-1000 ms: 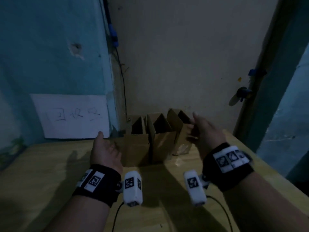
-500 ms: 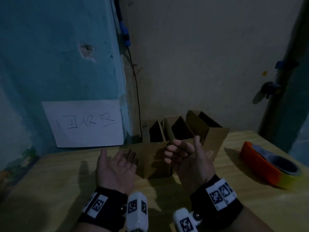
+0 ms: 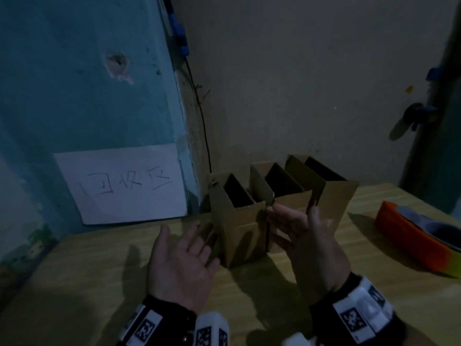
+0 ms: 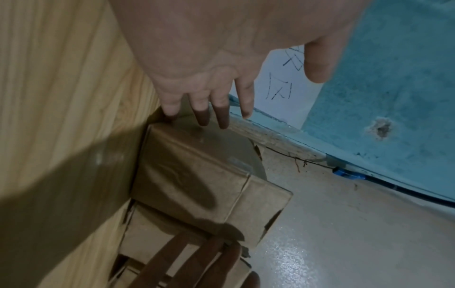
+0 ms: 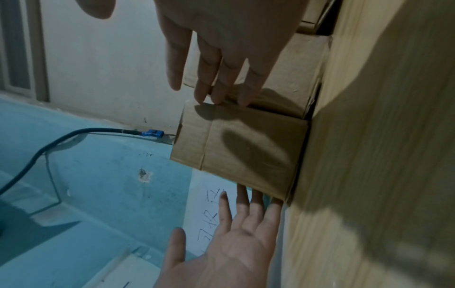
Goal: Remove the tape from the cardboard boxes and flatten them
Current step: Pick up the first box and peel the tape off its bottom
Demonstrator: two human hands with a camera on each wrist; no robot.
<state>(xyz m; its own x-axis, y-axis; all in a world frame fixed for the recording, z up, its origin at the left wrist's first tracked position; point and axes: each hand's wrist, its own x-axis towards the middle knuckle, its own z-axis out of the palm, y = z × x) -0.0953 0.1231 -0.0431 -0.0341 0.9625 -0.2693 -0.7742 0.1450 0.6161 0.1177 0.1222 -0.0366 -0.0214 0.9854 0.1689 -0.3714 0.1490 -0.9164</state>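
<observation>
Three small brown cardboard boxes stand open-topped in a row at the back of the wooden table: the left box (image 3: 239, 233), the middle box (image 3: 287, 196) and the right box (image 3: 334, 196). My left hand (image 3: 184, 255) lies palm up with straight fingers, its fingertips (image 4: 221, 115) at the left box's (image 4: 197, 175) left side. My right hand (image 3: 299, 233) is flat and open, fingers (image 5: 216, 78) against the right side of the left box (image 5: 241, 152), in front of the middle box. Neither hand grips anything.
An orange and yellow tape roll (image 3: 419, 243) lies on the table (image 3: 74, 283) at the right. A white paper sign (image 3: 122, 183) hangs on the blue wall at the left. A black cable (image 3: 199, 116) runs down the corner behind the boxes.
My right hand has uncurled from a loose fist and reached forward to the boxes. My left hand stays palm up and has moved slightly toward the left box.
</observation>
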